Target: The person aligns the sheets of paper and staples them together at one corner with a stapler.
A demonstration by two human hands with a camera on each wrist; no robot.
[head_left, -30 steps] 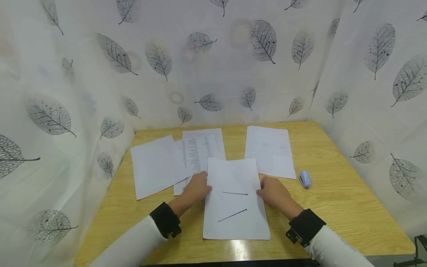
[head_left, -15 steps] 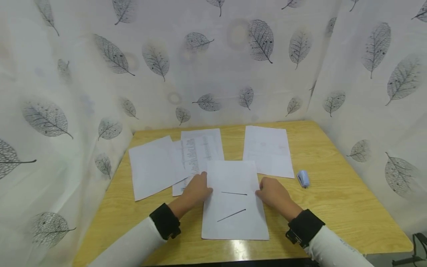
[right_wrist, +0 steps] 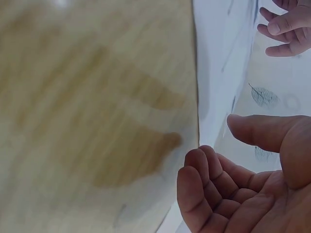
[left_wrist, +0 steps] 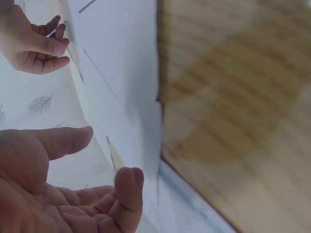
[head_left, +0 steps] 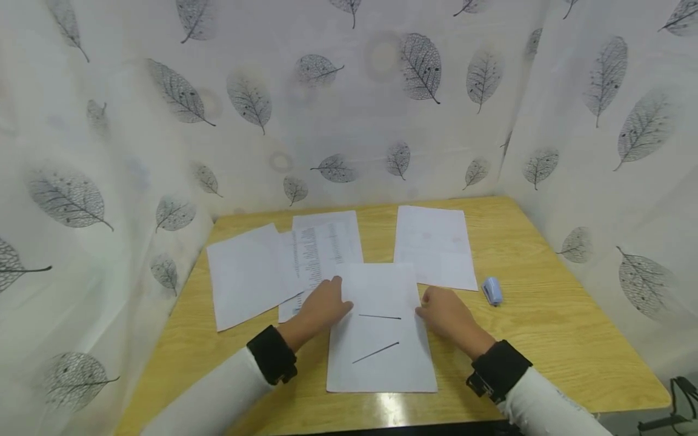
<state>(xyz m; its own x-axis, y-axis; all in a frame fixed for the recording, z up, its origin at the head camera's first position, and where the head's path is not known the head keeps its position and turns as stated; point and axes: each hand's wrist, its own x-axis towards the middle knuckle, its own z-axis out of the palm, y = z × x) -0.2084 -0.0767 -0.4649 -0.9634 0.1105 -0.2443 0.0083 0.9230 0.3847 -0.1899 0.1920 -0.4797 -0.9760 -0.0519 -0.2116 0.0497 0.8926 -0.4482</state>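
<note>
White paper [head_left: 376,369] lies near the table's front edge, with two thin black strips [head_left: 380,317], each with a small thicker end, on its face. My left hand [head_left: 322,306] is at the paper's left edge, its thumb overlapping the sheet in the head view. The left wrist view shows that thumb [left_wrist: 68,141] apart from the bent fingers, with nothing between them. At the right edge is my right hand [head_left: 447,315]. Its loosely curled fingers [right_wrist: 194,189] reach the paper's edge in the right wrist view, while the thumb [right_wrist: 257,131] stands away from them.
Behind on the left lie a blank sheet [head_left: 248,272] and printed sheets [head_left: 322,248], overlapping. Another sheet [head_left: 436,248] lies at the back right, near a small light-blue stapler [head_left: 492,291]. Leaf-patterned curtains [head_left: 360,115] surround the wooden table [head_left: 556,339].
My left hand has shifted slightly right and further over the paper's left edge. My right hand stays almost in place, and the head view has turned slightly.
</note>
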